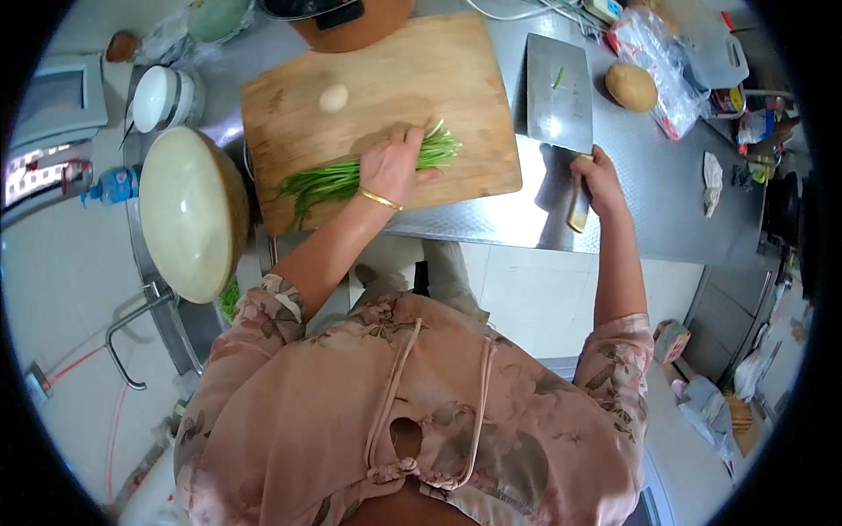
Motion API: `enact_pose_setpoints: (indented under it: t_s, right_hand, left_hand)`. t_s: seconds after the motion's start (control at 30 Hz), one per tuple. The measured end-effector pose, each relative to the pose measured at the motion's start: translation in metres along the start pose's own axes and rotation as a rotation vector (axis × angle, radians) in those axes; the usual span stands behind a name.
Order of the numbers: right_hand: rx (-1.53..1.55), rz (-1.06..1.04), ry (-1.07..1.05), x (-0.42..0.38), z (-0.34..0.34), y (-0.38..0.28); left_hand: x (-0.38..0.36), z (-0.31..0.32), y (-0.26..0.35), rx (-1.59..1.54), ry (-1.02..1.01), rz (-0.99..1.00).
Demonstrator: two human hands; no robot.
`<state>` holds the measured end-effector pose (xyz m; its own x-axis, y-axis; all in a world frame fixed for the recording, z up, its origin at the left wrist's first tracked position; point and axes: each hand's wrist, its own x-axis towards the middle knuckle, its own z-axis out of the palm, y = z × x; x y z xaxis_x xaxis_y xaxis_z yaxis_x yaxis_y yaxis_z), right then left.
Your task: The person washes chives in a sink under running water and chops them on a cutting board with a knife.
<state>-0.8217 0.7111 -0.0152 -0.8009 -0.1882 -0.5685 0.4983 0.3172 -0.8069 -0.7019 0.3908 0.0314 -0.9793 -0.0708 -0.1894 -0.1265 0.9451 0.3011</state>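
My left hand [390, 164] lies over a bundle of long green stalks, perhaps chives [329, 181], on the wooden cutting board [465, 79]. Its fingers close round the bundle near the pale cut ends, which stick out to the right. An egg [333, 98] rests on the board above the bundle. To the right of the board, my right hand [599, 181] grips the handle of a broad cleaver [560, 92]. The blade lies flat over the steel counter, pointing away from me, with a small green piece stuck on it.
A large cream bowl [184, 215] stands left of the board, by a faucet [132, 329]. White bowls [156, 98] sit behind it. A brown pot [351, 31] overlaps the board's far edge. A potato-like round item [631, 87] and a plastic bag [653, 66] lie right of the cleaver.
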Motion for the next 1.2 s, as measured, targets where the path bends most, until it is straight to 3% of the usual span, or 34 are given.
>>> enact_pose_setpoints:
  t_s: [0.03, 0.13, 0.27, 0.5, 0.77, 0.87, 1.13, 1.2]
  right_hand:
    - [0.285, 0.076, -0.019, -0.024, 0.011, -0.026]
    - [0.261, 0.072, -0.099, -0.050, 0.018, -0.044]
    - [0.031, -0.055, 0.107, -0.093, 0.056, -0.047]
    - [-0.349, -0.141, 0.025, -0.156, 0.100, -0.054]
    - [-0.556, -0.333, 0.037, -0.161, 0.124, -0.052]
    - [-0.557, -0.263, 0.023, -0.162, 0.122, -0.059]
    - [-0.592, -0.331, 0.055, -0.166, 0.131, -0.065]
    - [-0.634, -0.312, 0.031, -0.160, 0.134, -0.061]
  left_hand:
    - [0.002, 0.006, 0.000, 0.029, 0.034, 0.014]
    - [0.002, 0.009, 0.004, 0.095, 0.114, -0.002]
    - [0.001, 0.010, -0.004, 0.045, 0.229, 0.108]
    - [0.004, 0.029, 0.002, 0.045, 0.185, 0.068]
    - [0.005, 0.042, 0.002, 0.146, 0.212, 0.088]
    - [0.006, 0.045, 0.001, 0.182, 0.219, 0.103]
    - [0.006, 0.037, 0.005, 0.121, 0.302, 0.118]
    - [0.005, 0.035, 0.005, 0.139, 0.216, 0.102]
